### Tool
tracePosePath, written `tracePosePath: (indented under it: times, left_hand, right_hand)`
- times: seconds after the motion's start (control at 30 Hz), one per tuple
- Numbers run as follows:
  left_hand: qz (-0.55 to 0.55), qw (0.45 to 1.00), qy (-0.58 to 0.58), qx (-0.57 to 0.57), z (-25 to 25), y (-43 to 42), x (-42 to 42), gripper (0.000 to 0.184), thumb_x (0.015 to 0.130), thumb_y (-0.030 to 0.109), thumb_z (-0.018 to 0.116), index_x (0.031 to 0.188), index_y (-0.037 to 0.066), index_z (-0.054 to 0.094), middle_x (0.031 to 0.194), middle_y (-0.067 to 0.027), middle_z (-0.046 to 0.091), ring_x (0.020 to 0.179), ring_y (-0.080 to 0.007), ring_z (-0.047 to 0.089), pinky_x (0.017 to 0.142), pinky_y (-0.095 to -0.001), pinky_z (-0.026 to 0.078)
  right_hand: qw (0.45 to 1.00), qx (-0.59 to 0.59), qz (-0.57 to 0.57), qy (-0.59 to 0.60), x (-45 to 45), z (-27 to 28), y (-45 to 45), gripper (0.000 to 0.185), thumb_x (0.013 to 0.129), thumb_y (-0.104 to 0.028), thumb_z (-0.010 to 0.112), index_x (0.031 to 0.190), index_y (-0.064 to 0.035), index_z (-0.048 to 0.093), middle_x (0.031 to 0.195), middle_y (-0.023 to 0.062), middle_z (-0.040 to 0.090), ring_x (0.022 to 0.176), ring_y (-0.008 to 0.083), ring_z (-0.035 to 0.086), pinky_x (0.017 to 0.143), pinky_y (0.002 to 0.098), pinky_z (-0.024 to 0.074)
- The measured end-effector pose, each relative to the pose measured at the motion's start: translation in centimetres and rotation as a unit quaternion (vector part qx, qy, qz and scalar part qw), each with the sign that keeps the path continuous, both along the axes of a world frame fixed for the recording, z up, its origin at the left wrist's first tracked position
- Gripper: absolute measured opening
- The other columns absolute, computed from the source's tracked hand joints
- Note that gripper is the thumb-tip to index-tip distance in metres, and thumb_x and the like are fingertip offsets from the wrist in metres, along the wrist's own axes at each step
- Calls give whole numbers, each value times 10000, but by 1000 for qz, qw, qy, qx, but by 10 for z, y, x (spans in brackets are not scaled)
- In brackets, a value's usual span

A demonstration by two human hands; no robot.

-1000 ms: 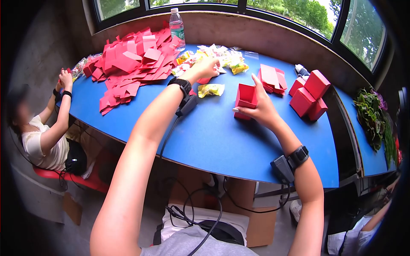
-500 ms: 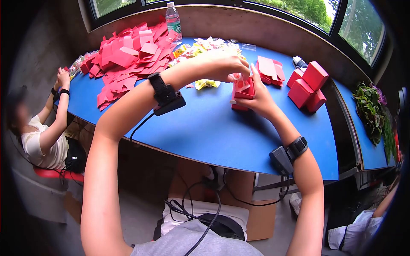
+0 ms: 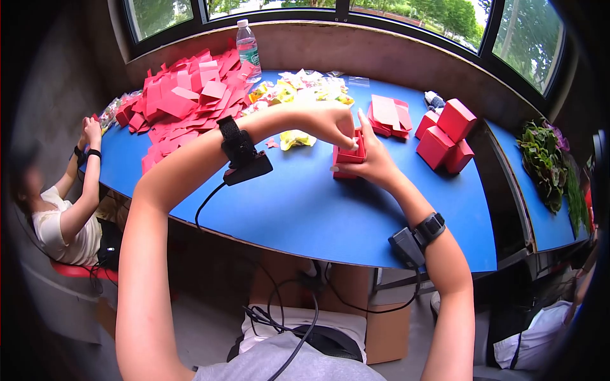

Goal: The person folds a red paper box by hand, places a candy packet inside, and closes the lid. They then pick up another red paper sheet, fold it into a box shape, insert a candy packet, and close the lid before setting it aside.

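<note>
Within the right hand's grip [image 3: 380,161] sits the open red box [image 3: 349,157], apparently upright.

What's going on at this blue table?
The right hand grips an open red box over the blue table, while the left hand has its fingertips at the opening; anything inside them is hidden. Wrapped pieces and a heap of red pieces lie beyond, with stacked red boxes to the right.

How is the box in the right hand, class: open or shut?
Open: the box has no lid over its top, and the left hand is at the opening.
</note>
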State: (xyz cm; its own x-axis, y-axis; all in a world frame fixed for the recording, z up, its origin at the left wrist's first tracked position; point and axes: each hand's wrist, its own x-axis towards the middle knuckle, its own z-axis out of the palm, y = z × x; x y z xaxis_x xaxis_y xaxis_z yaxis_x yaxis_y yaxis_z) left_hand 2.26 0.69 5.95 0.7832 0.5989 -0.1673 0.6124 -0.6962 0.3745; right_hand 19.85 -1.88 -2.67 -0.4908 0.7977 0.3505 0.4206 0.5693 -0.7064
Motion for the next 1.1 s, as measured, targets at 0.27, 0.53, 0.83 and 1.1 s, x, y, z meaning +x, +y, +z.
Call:
tracePosePath:
  times: [0.27,0.53,0.83,1.1]
  left_hand:
    - [95,983,-138,-72,-15,19,0,481,661,100,792,974,31,433,854,-136,653,793,-184,635,698,-325,516]
    - [145,961,16,234,-16,-6,23,227,629,146,725,801,22,641,802,-157,661,749,-278,662,646,-386,528]
    - [206,978,-18,1,15,72,-9,467,643,403,785,848,17,617,780,-114,641,640,-213,645,575,-314,514]
    - [209,959,-89,171,-10,228,-47,402,779,358,667,1019,39,620,990,-154,647,904,-259,628,792,-342,494]
  right_hand:
    - [1000,17,-2,-9,-2,-1,0,1164,607,-241,841,1430,-40,43,1271,203,452,1171,296,491,988,378,406]
    - [999,43,-4,-4,-5,-6,1,1120,613,-244,841,1408,-45,78,1199,194,493,1111,303,528,938,390,448]
    - [999,32,-16,-31,-2,-1,-1,1206,592,-383,835,1412,34,54,1226,267,456,1144,379,483,973,400,398]
    - [999,35,-10,-17,-1,-2,0,1221,584,-409,835,1418,9,47,1222,265,455,1133,394,482,974,412,390]
